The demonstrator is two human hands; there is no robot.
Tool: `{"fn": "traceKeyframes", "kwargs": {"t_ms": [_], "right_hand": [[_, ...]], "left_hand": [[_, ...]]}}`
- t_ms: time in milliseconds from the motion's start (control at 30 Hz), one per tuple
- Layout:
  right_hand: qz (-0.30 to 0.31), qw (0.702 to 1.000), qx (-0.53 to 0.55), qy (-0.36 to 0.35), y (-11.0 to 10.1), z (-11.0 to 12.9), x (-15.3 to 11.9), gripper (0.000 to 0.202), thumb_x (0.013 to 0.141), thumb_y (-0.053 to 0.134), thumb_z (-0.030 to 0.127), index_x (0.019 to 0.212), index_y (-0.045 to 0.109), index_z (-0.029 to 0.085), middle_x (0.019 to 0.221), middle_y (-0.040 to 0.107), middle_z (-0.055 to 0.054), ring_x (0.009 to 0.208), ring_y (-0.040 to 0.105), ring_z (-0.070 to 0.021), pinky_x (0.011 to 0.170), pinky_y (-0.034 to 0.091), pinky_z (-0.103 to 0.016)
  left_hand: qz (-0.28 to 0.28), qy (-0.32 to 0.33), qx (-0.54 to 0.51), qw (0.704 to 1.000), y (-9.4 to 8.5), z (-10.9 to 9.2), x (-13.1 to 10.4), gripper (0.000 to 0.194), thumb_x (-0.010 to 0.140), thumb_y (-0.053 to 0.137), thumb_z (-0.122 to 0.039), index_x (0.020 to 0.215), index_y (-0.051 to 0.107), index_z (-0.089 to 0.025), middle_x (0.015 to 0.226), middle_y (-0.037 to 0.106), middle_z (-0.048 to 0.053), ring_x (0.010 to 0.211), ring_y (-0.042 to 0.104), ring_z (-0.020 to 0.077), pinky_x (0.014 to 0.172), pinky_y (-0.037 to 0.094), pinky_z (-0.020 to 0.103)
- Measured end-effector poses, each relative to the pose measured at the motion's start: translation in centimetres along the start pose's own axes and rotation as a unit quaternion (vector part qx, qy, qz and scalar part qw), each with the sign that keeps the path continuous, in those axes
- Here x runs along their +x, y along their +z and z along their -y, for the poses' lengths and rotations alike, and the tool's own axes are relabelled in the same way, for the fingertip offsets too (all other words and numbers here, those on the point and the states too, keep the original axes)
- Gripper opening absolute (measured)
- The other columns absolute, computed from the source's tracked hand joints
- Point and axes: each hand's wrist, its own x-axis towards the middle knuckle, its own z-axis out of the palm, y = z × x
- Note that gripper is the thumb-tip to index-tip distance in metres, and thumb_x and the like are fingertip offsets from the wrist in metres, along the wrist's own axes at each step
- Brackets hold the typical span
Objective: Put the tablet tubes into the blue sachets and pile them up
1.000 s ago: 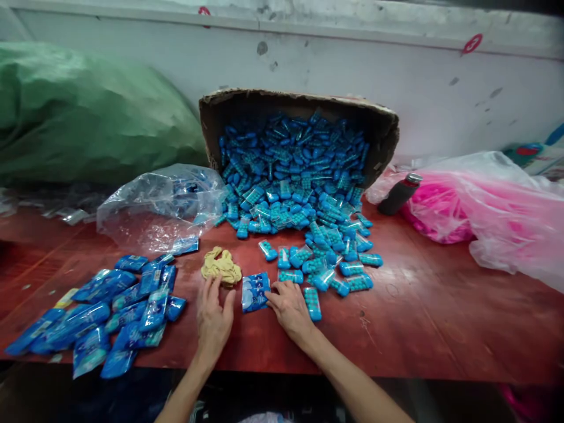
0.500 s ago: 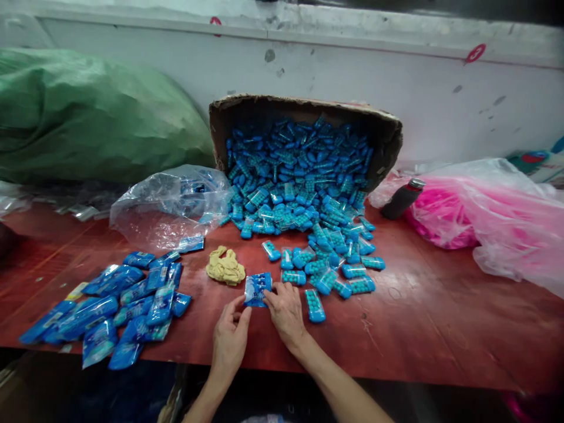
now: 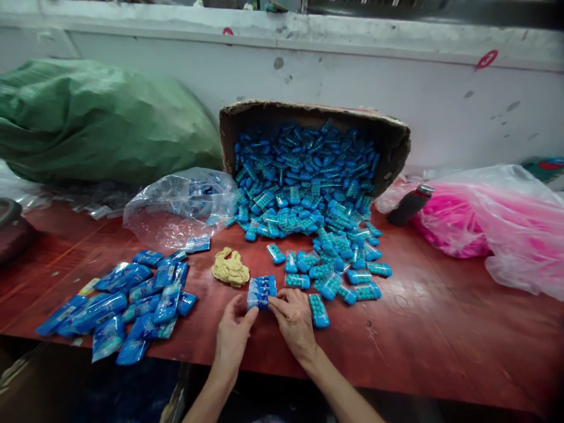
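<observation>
Near the table's front edge, a blue printed packet (image 3: 261, 286) with repeated rows of print is between my two hands. My right hand (image 3: 294, 322) pinches its lower right corner between thumb and fingers. At the lower left corner, my left hand (image 3: 232, 330) has its thumb and fingertips closed on the edge. Whether it is one packet or a few stacked, I cannot tell. Just right of my right hand lies a clear-topped blue container of teal balls (image 3: 318, 311). A crumpled yellow cloth-like piece (image 3: 230, 268) rests behind the packet.
A tipped cardboard box (image 3: 403, 147) spills many small blue containers (image 3: 304, 194) onto the red table (image 3: 440, 335). Filled blue pouches (image 3: 106, 305) are piled left, near a clear plastic bag (image 3: 150, 214). A dark bottle (image 3: 409, 205), pink bag (image 3: 453, 220) and green sack (image 3: 106, 123) stand behind.
The view has shifted, so the scene sits slightly farther right and lower. Between my hands, the packet now shows several print rows. My right fingers have drawn closer together at its corner.
</observation>
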Motion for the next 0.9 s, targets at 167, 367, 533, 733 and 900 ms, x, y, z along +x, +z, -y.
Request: {"fn": "traceKeyframes", "kwargs": {"t_ms": [167, 367, 533, 733, 900], "right_hand": [[-0.010, 0.983, 0.177, 0.044, -0.7, 0.4, -0.3, 0.029, 0.080, 0.057, 0.022, 0.109, 0.060, 0.026, 0.102, 0.058, -0.006, 0.091, 0.051, -0.0194, 0.080, 0.039, -0.033], [0.101, 0.883, 0.397, 0.230, 0.4, 0.1, 0.5, 0.015, 0.078, 0.053, 0.026, 0.074, 0.063, 0.015, 0.064, 0.058, 0.001, 0.059, 0.052, -0.0132, 0.055, 0.042, -0.022], [0.063, 0.893, 0.367, 0.254, 1.2, 0.6, 0.0, 0.019, 0.080, 0.047, 0.025, 0.064, 0.051, 0.017, 0.055, 0.047, 0.005, 0.052, 0.043, -0.0100, 0.048, 0.034, -0.020], [0.011, 0.916, 0.297, 0.270, 1.3, 1.7, -0.6, 0.019, 0.081, 0.044, 0.022, 0.062, 0.046, 0.019, 0.059, 0.047, 0.004, 0.057, 0.044, -0.0118, 0.052, 0.032, -0.021], [0.005, 0.936, 0.248, 0.249, 0.8, 1.8, -0.6, 0.024, 0.085, 0.041, 0.024, 0.062, 0.046, 0.020, 0.056, 0.048, 0.004, 0.054, 0.046, -0.0114, 0.050, 0.033, -0.021]], "left_hand": [[0.097, -0.048, -0.031, 0.994, 0.5, 0.2, 0.0, 0.031, 0.056, 0.067, -0.040, 0.066, 0.063, -0.011, 0.052, 0.060, 0.002, 0.044, 0.048, 0.0093, 0.041, 0.032, 0.020], [0.079, -0.037, -0.030, 0.996, 1.4, 1.0, -0.2, 0.028, 0.056, 0.067, -0.038, 0.060, 0.062, -0.012, 0.042, 0.054, -0.002, 0.038, 0.043, 0.0080, 0.040, 0.030, 0.020], [0.070, -0.024, -0.033, 0.997, 1.8, 1.5, 0.0, 0.029, 0.057, 0.067, -0.041, 0.060, 0.060, -0.013, 0.047, 0.056, -0.003, 0.042, 0.046, 0.0098, 0.042, 0.035, 0.022], [0.063, -0.046, -0.051, 0.996, 2.4, 1.7, 0.2, 0.035, 0.054, 0.068, -0.044, 0.067, 0.062, -0.012, 0.048, 0.057, -0.003, 0.043, 0.048, 0.0109, 0.044, 0.039, 0.024], [0.056, -0.060, -0.090, 0.992, 3.3, 1.3, -0.3, 0.032, 0.052, 0.070, -0.043, 0.060, 0.058, -0.014, 0.041, 0.048, -0.007, 0.036, 0.042, 0.0077, 0.039, 0.034, 0.022]]}}
